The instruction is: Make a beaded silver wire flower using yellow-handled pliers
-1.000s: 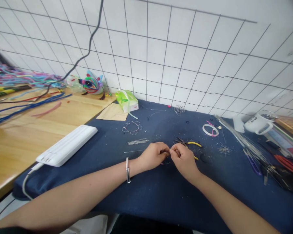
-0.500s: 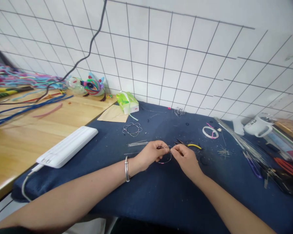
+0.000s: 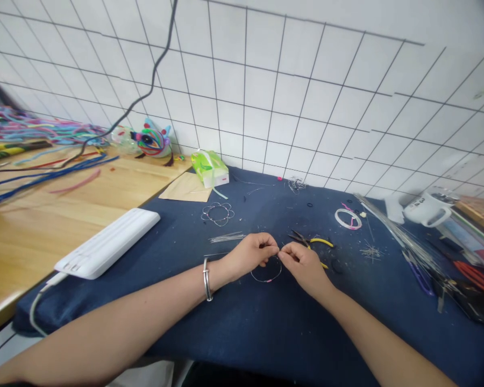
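Note:
A thin wire ring [image 3: 262, 280] with a small pink section at its lower edge hangs from my fingertips over the blue cloth. My left hand [image 3: 256, 251] pinches it from the left, thumb against forefinger. From the right, my right hand [image 3: 300, 262] pinches at nearly the same spot, so the fingertips almost meet and hide the point they hold. Yellow-handled pliers [image 3: 321, 242] lie just behind my right hand, jaws pointing left. Left of my left hand are a bundle of straight wires [image 3: 226, 237] and a flower-shaped wire piece [image 3: 218, 214].
A white power strip [image 3: 108, 243] lies at left by the wooden tabletop [image 3: 137, 177]. Behind are a green tissue pack [image 3: 210, 168] and brown paper [image 3: 185, 188]. At right are a white tape roll [image 3: 347, 219], short wire pieces [image 3: 371, 251], long wires [image 3: 391, 228] and a white mug [image 3: 427, 208].
The wire ring has tipped lower and now hangs further below my fingers. My right hand has shifted slightly left and down, uncovering more of the pliers.

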`<state>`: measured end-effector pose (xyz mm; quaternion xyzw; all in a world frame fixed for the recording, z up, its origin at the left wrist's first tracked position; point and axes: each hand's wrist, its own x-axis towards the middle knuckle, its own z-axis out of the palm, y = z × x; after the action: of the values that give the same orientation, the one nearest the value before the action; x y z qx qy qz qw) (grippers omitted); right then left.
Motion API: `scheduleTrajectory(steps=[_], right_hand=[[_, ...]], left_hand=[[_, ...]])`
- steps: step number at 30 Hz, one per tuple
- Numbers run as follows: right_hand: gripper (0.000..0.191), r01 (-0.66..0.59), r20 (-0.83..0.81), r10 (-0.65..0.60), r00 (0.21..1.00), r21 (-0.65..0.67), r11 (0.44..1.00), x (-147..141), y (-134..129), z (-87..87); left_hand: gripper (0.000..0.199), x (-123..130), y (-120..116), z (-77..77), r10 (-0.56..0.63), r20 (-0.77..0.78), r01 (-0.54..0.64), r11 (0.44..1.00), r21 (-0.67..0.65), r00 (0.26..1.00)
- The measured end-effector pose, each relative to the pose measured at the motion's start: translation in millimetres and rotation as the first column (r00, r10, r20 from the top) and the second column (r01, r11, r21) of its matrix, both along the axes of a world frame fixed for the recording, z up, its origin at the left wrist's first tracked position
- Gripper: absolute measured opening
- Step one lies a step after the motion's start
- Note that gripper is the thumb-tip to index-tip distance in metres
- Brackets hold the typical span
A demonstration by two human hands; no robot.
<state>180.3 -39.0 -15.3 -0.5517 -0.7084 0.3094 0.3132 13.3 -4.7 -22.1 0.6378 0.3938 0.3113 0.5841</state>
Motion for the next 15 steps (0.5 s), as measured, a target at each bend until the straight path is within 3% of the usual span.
scheduleTrajectory(steps=[5, 9, 12, 15], right_hand=[[0.021, 0.050, 0.002, -0.050, 0.999, 0.062, 0.997, 10, 5, 2.7], [0.021, 0.097, -0.052, -0.091, 0.995, 0.130, 0.987, 15, 9, 0.8], [0.020, 0.081, -0.213, -0.072, 0.974, 0.032, 0.996, 13, 8, -0.9], [0.018, 0.045, -0.444, -0.091, 0.892, -0.112, 0.993, 8, 6, -1.2]], left_hand=[[0.016, -4, 6, -1.6, 0.062, 0.048, -0.061, 0.998, -0.023, 0.997], [0.015, -5, 5, 0.1, 0.022, 0.130, -0.013, 0.997, -0.071, 0.991], [0.016, -4, 1, 2.8, -0.025, 0.171, 0.042, 0.994, -0.098, 0.985], [0.016, -3, -2, 4.8, -0.038, 0.175, 0.056, 0.994, -0.096, 0.984]])
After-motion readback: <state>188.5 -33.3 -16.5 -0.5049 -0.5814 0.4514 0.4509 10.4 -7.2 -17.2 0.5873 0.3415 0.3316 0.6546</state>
